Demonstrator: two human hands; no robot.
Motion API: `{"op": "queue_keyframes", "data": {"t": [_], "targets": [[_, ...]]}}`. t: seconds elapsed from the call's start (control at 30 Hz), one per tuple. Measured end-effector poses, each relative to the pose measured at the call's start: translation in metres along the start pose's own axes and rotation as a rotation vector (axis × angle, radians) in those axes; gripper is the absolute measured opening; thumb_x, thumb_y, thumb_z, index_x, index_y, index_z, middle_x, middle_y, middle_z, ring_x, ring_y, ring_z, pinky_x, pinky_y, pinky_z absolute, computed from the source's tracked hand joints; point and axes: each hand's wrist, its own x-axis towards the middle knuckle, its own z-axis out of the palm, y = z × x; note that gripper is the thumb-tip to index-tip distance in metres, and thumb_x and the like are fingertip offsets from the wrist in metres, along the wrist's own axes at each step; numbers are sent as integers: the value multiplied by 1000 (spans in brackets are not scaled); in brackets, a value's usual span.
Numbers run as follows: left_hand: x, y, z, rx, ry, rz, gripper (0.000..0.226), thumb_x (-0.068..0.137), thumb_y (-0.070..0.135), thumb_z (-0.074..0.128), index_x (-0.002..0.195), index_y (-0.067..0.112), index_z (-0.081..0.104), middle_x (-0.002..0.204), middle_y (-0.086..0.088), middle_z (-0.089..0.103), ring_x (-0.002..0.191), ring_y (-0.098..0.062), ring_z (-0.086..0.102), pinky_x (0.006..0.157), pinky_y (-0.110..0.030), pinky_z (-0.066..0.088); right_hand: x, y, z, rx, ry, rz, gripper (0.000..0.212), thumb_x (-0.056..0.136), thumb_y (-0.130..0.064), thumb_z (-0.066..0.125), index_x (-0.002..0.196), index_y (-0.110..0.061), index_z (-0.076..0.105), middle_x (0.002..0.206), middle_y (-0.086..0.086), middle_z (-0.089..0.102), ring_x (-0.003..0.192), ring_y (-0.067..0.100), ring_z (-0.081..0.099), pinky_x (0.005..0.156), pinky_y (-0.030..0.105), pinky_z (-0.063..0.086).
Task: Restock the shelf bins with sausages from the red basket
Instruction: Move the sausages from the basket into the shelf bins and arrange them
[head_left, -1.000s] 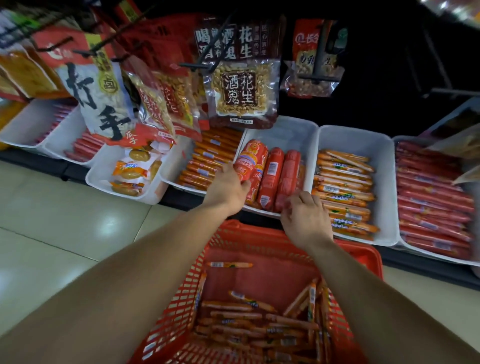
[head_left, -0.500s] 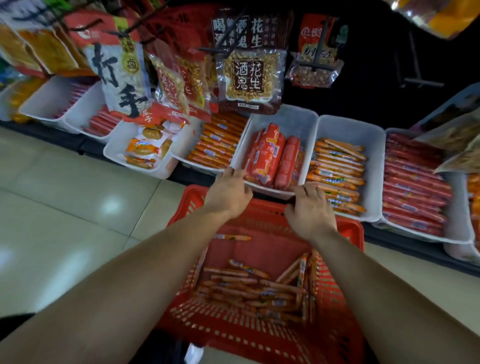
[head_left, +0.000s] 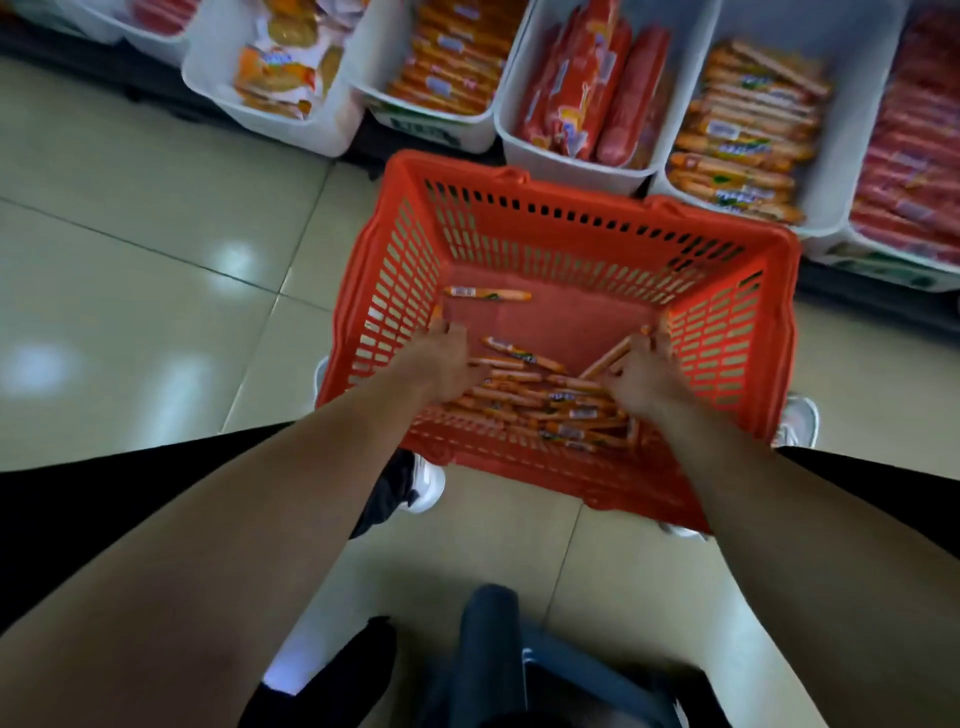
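In the red slotted plastic basket (head_left: 571, 244), thin orange-wrapped sausages (head_left: 524, 395) lie heaped at the near end; my left hand (head_left: 441, 364) and right hand (head_left: 644, 379) rest on them, grip too blurred to tell; white plastic shelf bins (head_left: 566, 165) stand beyond.

Left hand (head_left: 440, 364) and right hand (head_left: 643, 382) touch sausages (head_left: 524, 397) inside red basket (head_left: 519, 249).

Bare forearms (head_left: 270, 514), black clothing (head_left: 78, 483), white shoes (head_left: 432, 486)
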Motion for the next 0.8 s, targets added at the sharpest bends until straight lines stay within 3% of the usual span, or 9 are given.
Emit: {"op": "queue_keyframes", "data": {"t": [0.13, 0.2, 0.27, 0.37, 0.43, 0.57, 0.63, 0.7, 0.8], "targets": [[31, -6, 12, 9, -60, -79, 97, 88, 57, 62, 156, 9, 12, 163, -17, 10, 148, -42, 13, 119, -50, 23, 22, 4, 34, 128, -34, 142, 95, 94, -40, 58, 159, -8, -4, 164, 22, -6, 149, 45, 12, 120, 47, 22], [47, -10, 14, -21, -56, -128, 104, 86, 54, 66, 157, 9, 5, 163, -18, 5, 149, -41, 9, 121, -49, 20, 29, 1, 43, 136, -31, 166, 99, 94, -41, 59, 158, -6, -7, 163, 23, 1, 150, 42, 9, 121, 46, 18], [60, -11, 16, -89, -51, -169, 107, 86, 49, 69, 157, 8, 0, 162, -21, 3, 149, -41, 10, 121, -46, 20, 35, -3, 48, 149, 53, 171, 102, 90, -43, 62, 158, -3, -3, 160, 23, 17, 149, 40, 13, 120, 48, 19], [75, -7, 22, -185, -54, -202, 109, 87, 46, 69, 157, 5, -5, 161, -23, 3, 148, -42, 14, 120, -46, 22, 43, -7, 52, 141, 205, 66, 86, 89, -36, 62, 157, -12, 15, 152, 16, 32, 137, 41, 33, 112, 50, 31], [82, -8, 29, -227, 8, -212, 113, 83, 46, 74, 157, 9, -3, 158, -23, 11, 146, -43, 18, 118, -48, 23, 48, -9, 51, 81, 192, -68, 78, 86, -32, 63, 154, -24, 26, 152, 8, 34, 131, 38, 38, 105, 49, 37], [87, -11, 36, -311, 82, -171, 113, 76, 39, 81, 156, 18, 3, 154, -18, 18, 141, -42, 27, 116, -49, 30, 59, -16, 46, -129, 83, -328, 69, 82, -33, 66, 147, -26, 42, 150, 0, 42, 135, 31, 34, 108, 47, 34], [88, -11, 41, -323, 76, -136, 114, 74, 34, 82, 156, 22, 3, 154, -16, 17, 140, -41, 32, 113, -50, 36, 63, -20, 44, -320, 0, -443, 70, 83, -43, 66, 147, -28, 42, 157, 0, 31, 144, 28, 21, 114, 49, 26], [88, -16, 45, -269, 56, -108, 111, 71, 38, 84, 155, 22, 13, 157, -12, 19, 143, -37, 29, 115, -50, 33, 67, -21, 41, -490, -63, -494, 80, 86, -57, 60, 153, -24, 31, 165, 2, 11, 150, 27, 5, 119, 50, 16], [88, -20, 44, -177, 19, -16, 95, 72, 43, 82, 150, 26, 32, 154, -6, 32, 141, -32, 34, 115, -48, 34, 68, -20, 35, -610, -131, -479, 96, 85, -73, 47, 159, -22, 14, 167, 0, 0, 152, 24, 3, 122, 49, 9]]}}
